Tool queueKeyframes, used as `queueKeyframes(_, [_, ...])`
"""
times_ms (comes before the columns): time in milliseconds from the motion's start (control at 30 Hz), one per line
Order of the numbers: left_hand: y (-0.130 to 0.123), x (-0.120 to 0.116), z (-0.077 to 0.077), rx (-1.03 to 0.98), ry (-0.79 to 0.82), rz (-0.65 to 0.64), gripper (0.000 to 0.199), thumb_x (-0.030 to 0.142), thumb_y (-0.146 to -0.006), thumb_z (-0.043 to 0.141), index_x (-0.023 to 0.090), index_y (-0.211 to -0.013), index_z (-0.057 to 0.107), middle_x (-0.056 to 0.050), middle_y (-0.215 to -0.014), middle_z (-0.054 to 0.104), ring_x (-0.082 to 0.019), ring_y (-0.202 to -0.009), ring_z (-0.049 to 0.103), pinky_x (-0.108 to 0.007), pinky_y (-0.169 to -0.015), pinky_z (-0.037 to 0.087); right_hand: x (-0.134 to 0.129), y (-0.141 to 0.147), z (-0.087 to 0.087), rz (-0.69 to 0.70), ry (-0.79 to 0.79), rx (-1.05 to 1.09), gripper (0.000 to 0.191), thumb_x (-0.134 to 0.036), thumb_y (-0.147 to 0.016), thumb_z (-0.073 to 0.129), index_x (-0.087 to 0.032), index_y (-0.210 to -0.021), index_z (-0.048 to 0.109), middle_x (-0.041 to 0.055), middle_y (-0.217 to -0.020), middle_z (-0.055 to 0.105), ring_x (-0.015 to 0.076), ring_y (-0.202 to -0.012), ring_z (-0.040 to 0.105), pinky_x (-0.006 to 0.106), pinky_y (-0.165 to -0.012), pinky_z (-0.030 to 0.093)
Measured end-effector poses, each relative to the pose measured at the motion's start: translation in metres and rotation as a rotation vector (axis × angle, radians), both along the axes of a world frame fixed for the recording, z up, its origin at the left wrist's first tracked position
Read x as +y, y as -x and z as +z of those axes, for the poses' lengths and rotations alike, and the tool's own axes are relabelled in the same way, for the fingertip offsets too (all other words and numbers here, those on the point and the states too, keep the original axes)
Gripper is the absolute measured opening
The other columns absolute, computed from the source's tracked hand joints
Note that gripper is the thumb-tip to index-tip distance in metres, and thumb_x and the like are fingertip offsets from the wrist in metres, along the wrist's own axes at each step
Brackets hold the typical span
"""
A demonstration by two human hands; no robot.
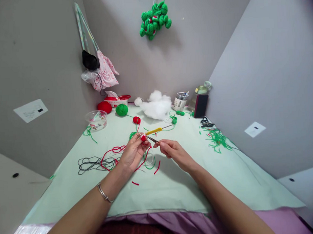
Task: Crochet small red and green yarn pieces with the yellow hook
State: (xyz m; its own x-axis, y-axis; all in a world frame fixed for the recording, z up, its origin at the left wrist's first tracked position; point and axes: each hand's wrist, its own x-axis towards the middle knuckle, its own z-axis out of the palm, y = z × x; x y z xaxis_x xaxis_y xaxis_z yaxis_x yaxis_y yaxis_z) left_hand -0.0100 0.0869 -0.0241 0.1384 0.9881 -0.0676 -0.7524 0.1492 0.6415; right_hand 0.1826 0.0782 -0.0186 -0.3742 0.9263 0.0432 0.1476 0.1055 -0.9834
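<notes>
My left hand [133, 150] is closed around a small red and white crocheted piece [143, 137], pinching it between thumb and fingers. In my right hand [171, 149] is a pair of dark, slim tweezers [153, 140], its tips at the crocheted piece; whether they grip any of it is too small to tell. Just beyond them lies a crochet hook with a yellow handle [154, 131]. Red yarn [106, 157] trails on the table by my left wrist, along with green and white strands partly hidden under the hand.
Dark cord [92, 165] lies in loops at left. Further back are a plastic tub [97, 121], a green yarn ball [121, 110], red balls, white stuffing [157, 106], a pen tin [180, 102] and a phone [201, 106]. Green yarn scraps [218, 139] cover the right side.
</notes>
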Motion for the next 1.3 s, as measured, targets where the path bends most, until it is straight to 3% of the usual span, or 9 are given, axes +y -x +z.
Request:
queueKeyframes(400, [-0.005,-0.006,-0.004,0.222,-0.13,0.118,0.022,0.026,-0.082,0.086,0.02,-0.084,0.065,0.004,-0.082,0.062,-0.01,-0.074,0.061,-0.022,-0.077,0.051,0.001,0.005,-0.002,-0.1,0.005,-0.01,0.048,-0.064,-0.091,0.065,-0.018,-0.095,0.078,-0.0052,-0.064,0.039,0.013,-0.062,0.032,0.031,-0.061,0.024])
queueKeyframes(667, [-0.009,-0.006,-0.009,0.3,-0.161,0.164,0.022,0.028,-0.081,0.088,0.021,-0.084,0.068,0.004,-0.081,0.065,-0.011,-0.076,0.061,-0.022,-0.079,0.048,0.001,0.006,-0.001,-0.104,0.021,0.033,0.045,-0.063,-0.087,0.07,-0.018,-0.093,0.078,-0.0055,-0.063,0.038,0.0124,-0.061,0.029,0.031,-0.059,0.022])
queueKeyframes(867, [-0.007,-0.007,-0.007,0.229,-0.128,0.103,0.022,0.025,-0.08,0.089,0.021,-0.083,0.068,0.004,-0.081,0.066,-0.01,-0.075,0.063,-0.021,-0.079,0.052,0.002,0.003,-0.003,-0.102,-0.01,0.06,0.043,-0.061,-0.086,0.072,-0.018,-0.088,0.076,-0.0036,-0.068,0.046,0.0118,-0.061,0.03,0.031,-0.058,0.022])
queueKeyframes(1000, [0.0,-0.001,-0.004,0.121,-0.073,0.024,0.023,0.02,-0.077,0.09,0.02,-0.083,0.068,0.002,-0.084,0.068,-0.011,-0.079,0.067,-0.024,-0.083,0.057,-0.001,0.005,0.005,-0.046,-0.058,0.097,0.046,-0.064,-0.08,0.077,-0.02,-0.092,0.071,-0.0022,-0.077,0.053,0.0125,-0.065,0.037,0.03,-0.061,0.029])
queueKeyframes(1200, [0.003,0.002,0.002,0.008,-0.057,-0.025,0.024,0.012,-0.076,0.089,0.022,-0.088,0.07,0.001,-0.098,0.075,-0.015,-0.097,0.073,-0.028,-0.091,0.06,0.008,0.021,0.017,-0.081,-0.159,0.097,0.037,-0.047,-0.077,0.085,-0.021,-0.098,0.068,-0.0077,-0.066,0.042,0.0112,-0.061,0.032,0.028,-0.059,0.029])
queueKeyframes(1300, [0.001,0.001,0.002,0.0,-0.064,-0.051,0.023,0.011,-0.078,0.089,0.021,-0.087,0.071,0.002,-0.095,0.076,-0.013,-0.091,0.074,-0.023,-0.084,0.06,0.016,0.037,0.011,-0.086,-0.193,0.095,0.036,-0.046,-0.076,0.083,-0.02,-0.099,0.072,-0.0051,-0.069,0.051,0.0119,-0.061,0.038,0.028,-0.061,0.035])
